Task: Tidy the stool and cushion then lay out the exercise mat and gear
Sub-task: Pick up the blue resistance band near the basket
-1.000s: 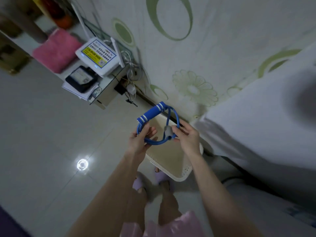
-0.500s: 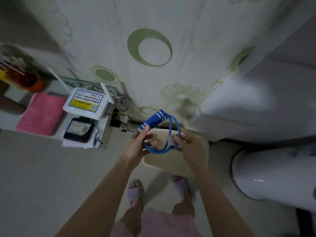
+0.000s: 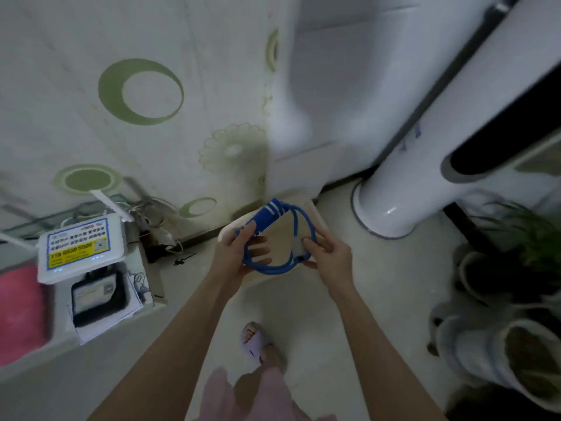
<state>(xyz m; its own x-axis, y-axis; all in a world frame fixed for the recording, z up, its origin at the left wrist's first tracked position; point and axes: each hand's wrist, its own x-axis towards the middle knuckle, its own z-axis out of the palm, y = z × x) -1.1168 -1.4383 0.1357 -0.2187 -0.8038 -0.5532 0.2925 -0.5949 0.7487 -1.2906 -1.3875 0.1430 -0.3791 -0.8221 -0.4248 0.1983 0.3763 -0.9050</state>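
The gear step seems to be in hand. One blue exercise band (image 3: 274, 270) is held looped just above the one beige stool (image 3: 314, 212) by the wall. The left hand (image 3: 233, 259) has its fingers curled around the band below the one visible foam handle (image 3: 268, 215). The right hand (image 3: 331, 259) pinches the grey joint (image 3: 299, 250). No mat or cushion shows. Next, I judge, the band needs carrying to open floor (image 3: 334, 314) and laying flat.

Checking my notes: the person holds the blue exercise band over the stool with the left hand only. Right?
Not quite. The head view shows both hands on the exercise band: the left hand grips near the foam handle and the right hand holds the opposite side, over the stool.
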